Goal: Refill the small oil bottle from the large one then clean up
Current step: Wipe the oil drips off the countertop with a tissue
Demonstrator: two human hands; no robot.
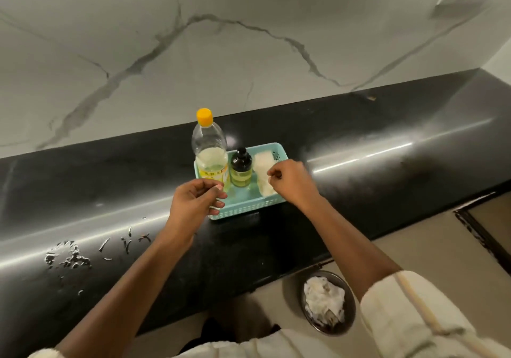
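A teal plastic basket [243,210] stands on the black counter. In its left end is the large clear oil bottle [209,147] with a yellow cap, about half full. Beside it stands the small dark bottle [241,167] with a black cap on. A folded white cloth [262,174] lies in the basket's right end. My left hand [193,205] hovers at the basket's near left corner, fingers curled, holding nothing. My right hand [291,182] is over the basket's right side above the cloth, fingers loosely closed and empty.
The black counter [359,164] runs along a marble wall. White crumbs and scraps [72,256] lie on the counter at the left. Below the counter edge on the floor stands a round bin [327,302] with crumpled white paper in it.
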